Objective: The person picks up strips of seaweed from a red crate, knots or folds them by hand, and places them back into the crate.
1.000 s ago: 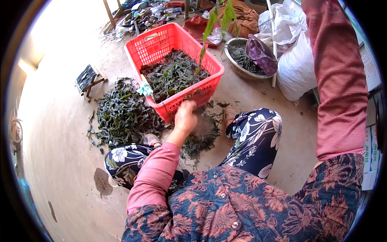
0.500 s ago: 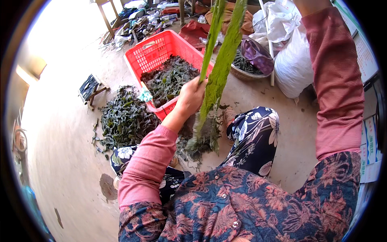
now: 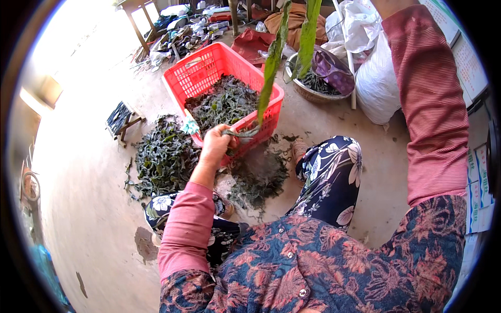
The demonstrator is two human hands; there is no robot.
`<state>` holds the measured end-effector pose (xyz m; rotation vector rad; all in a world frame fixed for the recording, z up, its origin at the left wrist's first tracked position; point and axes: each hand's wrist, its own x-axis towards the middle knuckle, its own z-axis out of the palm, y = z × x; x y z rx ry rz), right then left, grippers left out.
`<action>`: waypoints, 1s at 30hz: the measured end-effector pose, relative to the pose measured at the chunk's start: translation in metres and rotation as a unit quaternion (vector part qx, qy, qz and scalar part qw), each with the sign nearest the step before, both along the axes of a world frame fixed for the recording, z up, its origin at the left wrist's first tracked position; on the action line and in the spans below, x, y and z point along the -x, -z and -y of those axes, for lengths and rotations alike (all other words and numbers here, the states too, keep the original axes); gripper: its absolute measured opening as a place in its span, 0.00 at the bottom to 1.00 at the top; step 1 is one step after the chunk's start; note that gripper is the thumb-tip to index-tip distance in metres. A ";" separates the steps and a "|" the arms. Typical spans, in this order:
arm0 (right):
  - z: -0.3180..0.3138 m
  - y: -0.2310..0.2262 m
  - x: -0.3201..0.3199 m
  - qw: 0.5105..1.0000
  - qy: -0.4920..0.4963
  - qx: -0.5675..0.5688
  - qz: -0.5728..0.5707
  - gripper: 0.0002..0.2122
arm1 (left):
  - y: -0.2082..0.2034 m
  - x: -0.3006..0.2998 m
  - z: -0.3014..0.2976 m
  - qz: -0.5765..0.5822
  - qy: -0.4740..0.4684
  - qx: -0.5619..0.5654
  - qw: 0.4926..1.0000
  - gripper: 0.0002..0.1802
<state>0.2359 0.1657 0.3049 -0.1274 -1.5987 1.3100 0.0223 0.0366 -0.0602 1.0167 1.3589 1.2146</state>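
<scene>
Two long green strips of kelp (image 3: 274,65) hang down from the top edge in front of the red basket. Pinched in my left hand (image 3: 214,146) is the darker, curled lower end of the nearer strip, just over the basket's near rim. My right arm is raised high; only part of my right hand (image 3: 395,5) shows at the top edge, its fingers out of frame. Dark crumpled kelp partly fills the red plastic basket (image 3: 271,112). A loose heap of kelp (image 3: 162,154) lies left of it, and a flatter dark pile (image 3: 258,177) is on the floor between my feet.
A small folding stool (image 3: 123,120) stands at the left. Behind the basket are a round basket (image 3: 321,93) with kelp and a purple cloth, a white pole (image 3: 352,73) and a bulging white sack (image 3: 380,86). Assorted clutter (image 3: 182,34) covers the far floor. Boxes (image 3: 477,182) line the right side.
My left hand has moved down and left, from partway up the strips to the lower end of one. The wider strip has risen, so it hangs no more over the floor pile.
</scene>
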 end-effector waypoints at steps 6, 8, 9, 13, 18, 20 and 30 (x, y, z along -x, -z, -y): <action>-0.004 0.024 0.004 0.992 -0.052 0.117 0.017 0.04 | -0.046 0.021 0.006 -0.225 0.057 -0.011 0.973 0.09; -0.011 0.031 0.007 0.988 -0.082 0.128 0.021 0.03 | -0.047 0.029 0.006 -0.235 0.062 -0.059 0.968 0.12; -0.015 0.034 0.009 0.986 -0.097 0.133 0.024 0.03 | -0.049 0.031 0.005 -0.253 0.054 -0.075 0.963 0.15; -0.005 0.065 0.017 0.983 -0.120 0.140 -0.006 0.04 | -0.094 -0.002 0.006 -0.246 0.012 -0.220 0.944 0.19; 0.021 0.119 0.042 0.933 -0.211 0.291 0.025 0.07 | -0.117 -0.039 0.007 -0.037 0.100 -0.259 0.960 0.22; 0.022 0.127 0.044 0.929 -0.196 0.313 0.007 0.07 | -0.111 -0.050 0.001 -0.015 0.129 -0.199 0.971 0.14; -0.018 0.155 0.030 0.966 -0.074 0.241 -0.055 0.05 | 0.006 -0.050 0.030 -0.159 0.278 0.008 0.947 0.08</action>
